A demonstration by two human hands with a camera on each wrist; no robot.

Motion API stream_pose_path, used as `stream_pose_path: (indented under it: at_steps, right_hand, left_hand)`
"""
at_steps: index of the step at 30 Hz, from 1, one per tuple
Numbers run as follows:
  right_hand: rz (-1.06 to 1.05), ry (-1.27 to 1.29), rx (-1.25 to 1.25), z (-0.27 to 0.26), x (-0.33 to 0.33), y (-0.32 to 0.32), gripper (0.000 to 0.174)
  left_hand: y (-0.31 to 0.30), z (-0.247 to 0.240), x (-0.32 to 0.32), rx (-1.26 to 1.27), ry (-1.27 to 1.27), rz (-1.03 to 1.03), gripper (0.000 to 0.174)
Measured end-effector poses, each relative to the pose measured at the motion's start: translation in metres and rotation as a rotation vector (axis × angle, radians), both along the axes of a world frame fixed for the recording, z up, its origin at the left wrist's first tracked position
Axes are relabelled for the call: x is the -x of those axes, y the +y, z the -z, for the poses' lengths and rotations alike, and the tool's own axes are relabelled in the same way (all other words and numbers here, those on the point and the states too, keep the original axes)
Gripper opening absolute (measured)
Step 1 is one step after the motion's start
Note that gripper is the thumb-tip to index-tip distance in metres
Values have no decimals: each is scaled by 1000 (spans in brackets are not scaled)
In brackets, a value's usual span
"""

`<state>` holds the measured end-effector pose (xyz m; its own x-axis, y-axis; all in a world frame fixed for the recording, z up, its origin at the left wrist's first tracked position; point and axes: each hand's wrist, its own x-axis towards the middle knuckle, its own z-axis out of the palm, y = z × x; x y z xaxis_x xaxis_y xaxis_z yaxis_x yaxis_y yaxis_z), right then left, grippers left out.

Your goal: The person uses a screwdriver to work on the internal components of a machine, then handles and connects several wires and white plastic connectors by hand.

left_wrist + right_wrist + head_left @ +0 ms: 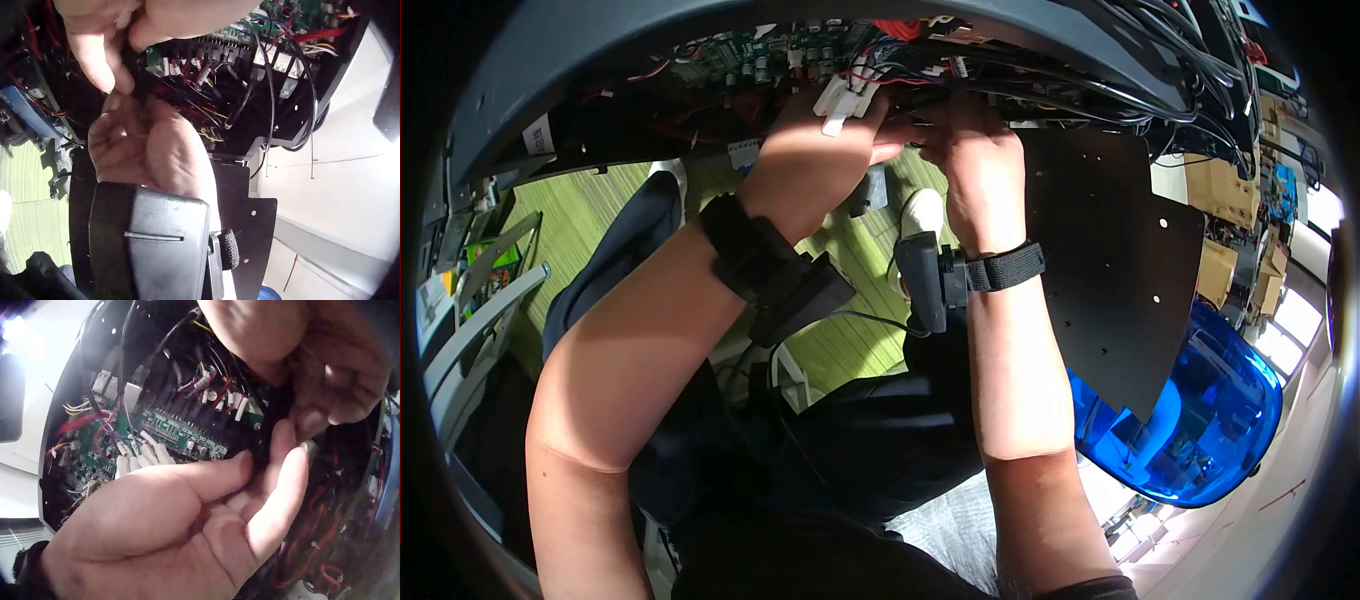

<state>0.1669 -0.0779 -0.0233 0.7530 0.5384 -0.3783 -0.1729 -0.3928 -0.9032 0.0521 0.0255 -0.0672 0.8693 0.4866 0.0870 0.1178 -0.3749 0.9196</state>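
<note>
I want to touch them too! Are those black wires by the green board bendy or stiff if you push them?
Probably bendy: the black wires hang in loose curves. Likely light, since the left hand and right hand pinch some between fingers. Perhaps fragile where they plug into the green board.

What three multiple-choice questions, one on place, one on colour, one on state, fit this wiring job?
1. Where is the translucent blue plastic dome? A) by the black perforated metal plate B) on a shelf C) in a box
2. What colour is the flat circuit board? A) red B) green C) white
3. What are the left hand and right hand doing? A) resting apart B) lying flat C) pinching the black wire bundle
A: the dome shows under the plate's edge. B: its surface is green. C: both hands close on it.
</note>
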Motion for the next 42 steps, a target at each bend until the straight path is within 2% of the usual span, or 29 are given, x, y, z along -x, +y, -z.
stream_pose_path:
  at_steps: [1, 2, 4, 5, 7, 8, 11, 12, 14, 15, 17, 21, 23, 26, 27, 29, 30, 32, 33, 35, 36, 38, 39, 41, 42]
  right_hand:
    - [2, -2, 0, -1, 0, 0, 23]
    - [4, 8, -15, -2, -1, 0, 22]
    - [0, 24, -27, 0, -1, 0, 22]
    - [-13, 0, -34, 2, -3, -1, 21]
    - [-7, -44, -31, 8, -6, -3, 19]
    - [11, -4, -54, 6, -6, -2, 19]
    - [37, 61, -71, 1, -2, 1, 22]
    - [92, 76, -115, 1, 0, 3, 22]
    - [150, 119, -177, -2, 3, 6, 21]
    - [150, 122, -173, -1, 3, 5, 21]
    - [118, 95, -173, 4, -1, 3, 20]
    - [112, 116, -201, 9, -4, 2, 20]
    - [115, 124, -218, 9, -2, 3, 20]
    - [105, 130, -234, 9, -3, 2, 20]
    - [91, 127, -234, 9, -4, 1, 20]
    - [106, 121, -223, 9, -4, 1, 20]
    - [119, 117, -211, 8, -3, 2, 20]
    - [125, 127, -205, 6, -3, 3, 20]
    - [129, 138, -199, 5, -3, 3, 20]
    - [133, 146, -206, 6, -3, 3, 20]
    - [137, 153, -213, 7, -3, 3, 20]
    - [130, 156, -225, 7, -3, 3, 20]
    - [124, 159, -237, 7, -4, 3, 20]
    - [114, 140, -235, 8, -4, 2, 20]
    - [101, 122, -233, 9, -5, 2, 20]
  left_hand:
    - [-2, 6, 0, 174, -90, -95, 38]
    - [0, 0, -1, 173, -90, -95, 38]
    - [3, -17, -1, 474, 1, 11, 34]
    - [3, -16, -2, 477, 6, 4, 34]
    - [2, -14, -4, 46, 138, 73, 35]
    - [5, -25, -4, 10, 197, 95, 35]
    - [5, -19, -6, -146, 239, 119, 34]
    - [5, -29, -7, -142, 241, 116, 34]
    - [3, -47, -7, 104, 378, 53, 34]
    - [3, -38, -6, 107, 382, 53, 34]
    - [3, -20, -6, -54, 180, 112, 34]
    - [0, -7, -9, -65, 230, 100, 34]
    - [-3, 5, -11, -471, -51, -114, 29]
    - [0, -4, -3, -560, 1, -50, 29]
    - [2, -13, 0, -560, -2, -48, 29]
    - [4, -26, 3, -515, 183, 127, 29]
    - [4, -25, 2, -516, 183, 128, 29]
    - [3, -25, -1, -238, 192, 122, 29]
    - [3, -26, -3, -238, 192, 122, 29]
    - [1, -30, -7, 240, 190, 32, 29]
    - [1, -27, -7, 240, 190, 33, 29]
    - [0, -20, -5, 18, 121, 40, 28]
    - [0, -18, -4, 18, 119, 42, 28]
    - [0, -14, -4, -255, 12, -83, 25]
    - [-1, -11, -6, -254, 7, -79, 25]
